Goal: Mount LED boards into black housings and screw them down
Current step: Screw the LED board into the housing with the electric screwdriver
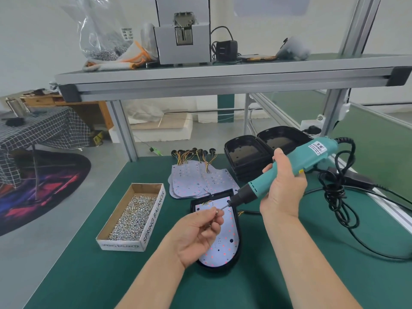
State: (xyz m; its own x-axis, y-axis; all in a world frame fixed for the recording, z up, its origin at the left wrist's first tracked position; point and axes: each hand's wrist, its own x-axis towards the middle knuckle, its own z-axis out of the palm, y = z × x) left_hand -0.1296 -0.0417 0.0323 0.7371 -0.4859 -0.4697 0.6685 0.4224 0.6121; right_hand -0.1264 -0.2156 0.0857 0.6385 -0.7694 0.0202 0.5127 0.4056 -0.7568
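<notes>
Loading a screw onto the bit, not driving yet. Left hand [198,233] pinches a single screw [217,211] between thumb and fingertips and holds it right at the tip of the electric screwdriver [296,166]; can't tell if the screw is seated on the bit or only touching it. Right hand [283,188] is wrapped around the driver body, fingers curled tight. The driver's long axis runs from upper right down to lower left, well off vertical, with the bit aimed at the left fingertips rather than at the work. The work is directly under both hands: an LED board [223,248] sits inside a black housing [215,269] on the green bench [89,275], its long axis running away from the person, rounded end nearest. A dark hole shows at the board's far end, just below the bit, and a couple more show toward the near end. My read: the far hole is closest to the tip, so the right hand has to swing the driver upright and drop almost straight down while the left lets go. Main risk is the screw falling off in that swing. The screw box [153,217] sits left of the housing, within the left hand's reach. Spare boards [189,181] and empty housings [243,157] are stacked beyond. No seated screws visible on this board, so I'd put it early.
</notes>
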